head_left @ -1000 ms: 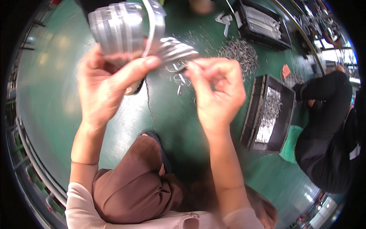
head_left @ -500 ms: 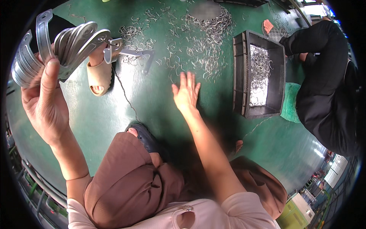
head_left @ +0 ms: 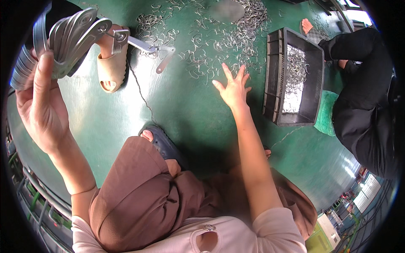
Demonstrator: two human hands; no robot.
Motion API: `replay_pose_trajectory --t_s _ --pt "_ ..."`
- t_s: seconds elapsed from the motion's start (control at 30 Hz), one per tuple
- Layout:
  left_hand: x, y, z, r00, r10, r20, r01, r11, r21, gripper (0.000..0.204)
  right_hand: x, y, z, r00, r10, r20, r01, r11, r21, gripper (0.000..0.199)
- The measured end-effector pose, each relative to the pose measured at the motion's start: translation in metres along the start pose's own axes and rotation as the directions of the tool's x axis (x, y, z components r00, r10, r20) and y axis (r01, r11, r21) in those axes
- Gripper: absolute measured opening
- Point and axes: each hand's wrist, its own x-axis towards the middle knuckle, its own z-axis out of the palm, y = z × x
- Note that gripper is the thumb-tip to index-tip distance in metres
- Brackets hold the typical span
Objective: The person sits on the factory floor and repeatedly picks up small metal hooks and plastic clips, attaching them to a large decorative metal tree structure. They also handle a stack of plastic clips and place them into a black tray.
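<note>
At the upper left my left hand (head_left: 44, 111) is closed around a fanned bundle of curved metal brackets (head_left: 69, 38) with holes in their ends. A linked metal strip (head_left: 142, 44) sticks out to the right from the bundle, with a short angled piece (head_left: 164, 59) at its end. My right hand (head_left: 233, 90) is open, its fingers spread, holding nothing. It reaches over the floor at the near edge of a scatter of small bent metal hooks (head_left: 251, 25); whether its fingertips touch any of them, I cannot tell.
To the right stands a dark plastic crate (head_left: 275, 80), with more metal hooks (head_left: 297, 69) inside. Beside it a person in black trousers (head_left: 358, 84) sits near a green cushion (head_left: 326, 114). A beige slipper (head_left: 109, 71) is on a foot at left. A crack runs across the green floor (head_left: 105, 126).
My right hand has moved to the right and its fingers have spread wider. My left hand with the brackets has shifted slightly left in the picture.
</note>
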Motion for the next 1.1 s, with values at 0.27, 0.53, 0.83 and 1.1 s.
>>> replay_pose_trajectory --t_s 0.27,0.53,0.83,1.1 --pt "0.004 -0.008 -0.005 0.997 -0.017 -0.069 0.015 0.999 -0.036 0.022 -0.009 -0.01 0.02 0.957 -0.222 -0.185 0.207 0.974 -0.098 0.038" --pt "0.003 -0.015 -0.024 1.0 -0.007 -0.01 0.008 0.996 0.087 0.028 0.02 0.043 0.012 0.873 0.156 -0.463 -0.079 0.98 0.181 0.022" --pt "0.009 -0.014 -0.02 0.996 0.088 -0.014 -0.086 0.99 0.111 0.024 0.053 0.062 -0.002 0.942 -0.081 -0.326 0.216 0.889 0.404 0.034" --pt "0.008 -0.014 -0.018 0.997 0.071 -0.041 -0.064 0.987 0.144 0.023 0.038 0.076 -0.022 0.983 0.171 -0.065 -0.14 0.931 0.338 0.025"
